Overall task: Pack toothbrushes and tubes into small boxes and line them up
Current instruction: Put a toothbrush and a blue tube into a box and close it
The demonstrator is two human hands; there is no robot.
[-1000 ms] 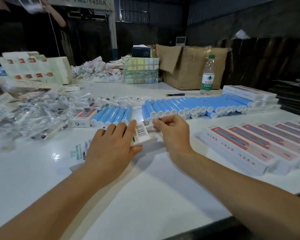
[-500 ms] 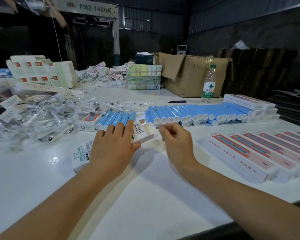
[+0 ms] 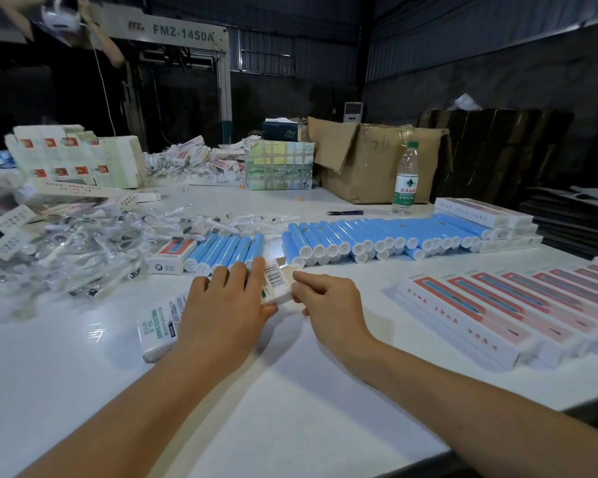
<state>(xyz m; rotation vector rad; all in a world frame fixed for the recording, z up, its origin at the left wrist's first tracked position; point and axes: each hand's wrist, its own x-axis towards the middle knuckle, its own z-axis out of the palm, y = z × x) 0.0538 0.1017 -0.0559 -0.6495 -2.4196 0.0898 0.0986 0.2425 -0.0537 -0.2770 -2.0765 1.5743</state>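
A long white box with green lettering and a barcode lies flat on the white table. My left hand presses down on its middle, fingers spread over it. My right hand pinches the flap at the box's right end, fingers curled. Blue tubes with white caps lie in two rows behind: a short row and a long row. Finished pink-and-white boxes are lined up at the right.
A heap of clear-wrapped toothbrush parts fills the left. Stacked white boxes, a water bottle, small scissors, a cardboard carton and flat carton stacks stand behind. The table edge runs at lower right.
The view tilted down slightly. My right hand moved in against the box's right end flap. My left hand stays pressed on the box.
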